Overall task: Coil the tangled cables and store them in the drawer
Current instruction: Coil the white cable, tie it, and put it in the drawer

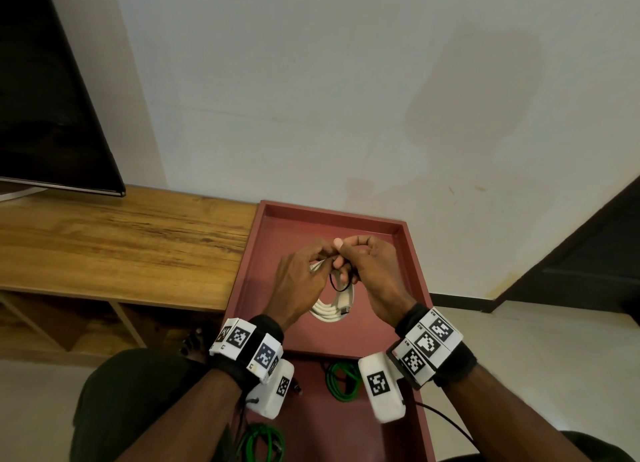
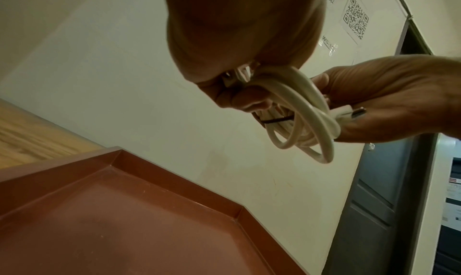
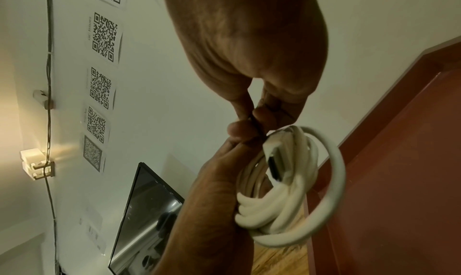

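Observation:
Both hands are raised over the open red drawer (image 1: 332, 213). My left hand (image 1: 323, 258) grips the top of a white coiled cable (image 1: 333, 310), whose loops hang below the fingers. In the left wrist view the coil (image 2: 305, 119) hangs with its metal plug (image 2: 359, 112) against the right palm. My right hand (image 1: 343, 254) pinches a thin black band (image 1: 336, 285) beside the coil. The right wrist view shows its thumb and fingers pinching the band (image 3: 258, 127) just above the coil (image 3: 282, 200). How far the band goes round the coil is hidden by the fingers.
Two green cable coils (image 1: 341, 380) (image 1: 261, 442) lie in the near part of the drawer, under my wrists. A wooden cabinet top (image 1: 121, 243) runs to the left and carries a dark screen (image 1: 41, 108). A white wall stands behind, a dark door (image 1: 588, 261) at right.

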